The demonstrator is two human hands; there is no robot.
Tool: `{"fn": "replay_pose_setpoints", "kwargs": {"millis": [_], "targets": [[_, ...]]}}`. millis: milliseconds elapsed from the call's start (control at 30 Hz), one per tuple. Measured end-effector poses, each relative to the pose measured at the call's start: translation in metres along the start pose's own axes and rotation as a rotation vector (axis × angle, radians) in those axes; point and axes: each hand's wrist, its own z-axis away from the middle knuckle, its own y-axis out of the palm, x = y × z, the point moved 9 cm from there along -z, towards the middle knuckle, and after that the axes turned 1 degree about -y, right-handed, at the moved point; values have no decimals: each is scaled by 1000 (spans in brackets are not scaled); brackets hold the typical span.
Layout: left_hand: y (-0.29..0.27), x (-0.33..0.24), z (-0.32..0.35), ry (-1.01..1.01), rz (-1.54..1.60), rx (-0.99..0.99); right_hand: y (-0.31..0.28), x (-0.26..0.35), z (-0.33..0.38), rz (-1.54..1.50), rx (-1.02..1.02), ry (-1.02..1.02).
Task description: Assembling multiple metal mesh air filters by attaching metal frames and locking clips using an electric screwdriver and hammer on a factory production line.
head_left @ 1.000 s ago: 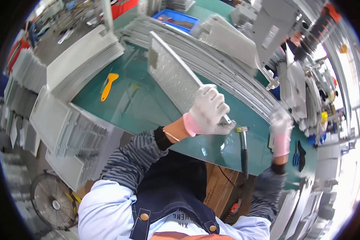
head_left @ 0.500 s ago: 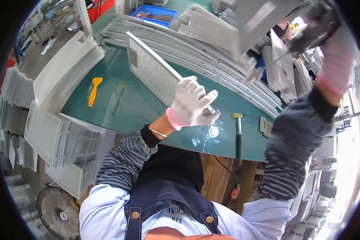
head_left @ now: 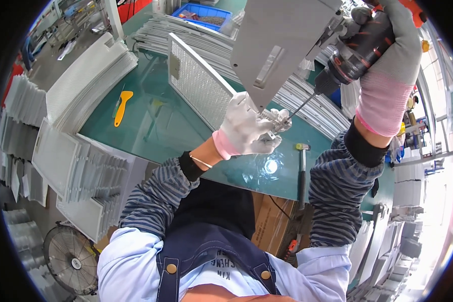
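Observation:
My left hand, in a white glove with a pink cuff, is closed around the near end of a framed mesh panel. The panel stands on edge, tilted, on the green tabletop. My gloved right hand grips a black and red power screwdriver fitted with a long thin bit. A big flat grey metal plate is attached beside the tool and covers part of the scene behind. The bit's tip comes down at the panel's near corner, close to my left fingers; the exact contact is hidden.
A yellow-handled scraper and a small hammer lie on the table. Long metal strips are stacked along its far side, near a blue bin. Piled panels stand at the left; a floor fan is at lower left.
My right hand has brought the power screwdriver and its plate leftward and down from the upper right to the panel's near end. My left hand keeps its hold, with the panel nearly still.

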Motion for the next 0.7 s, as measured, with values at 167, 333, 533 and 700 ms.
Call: {"fn": "replay_pose_setpoints", "kwargs": {"millis": [167,333,533,700], "targets": [[11,8,1,-58,82,50,-16,-25,-24,-90,245,-104],[0,3,-3,-7,89,-47,-13,-38,-9,-90,267,-149],[-3,2,1,-3,16,-19,-25,-72,-14,-113,271,-53],[2,-1,15,45,-76,-84,-17,-63,-12,-252,217,-224]]}}
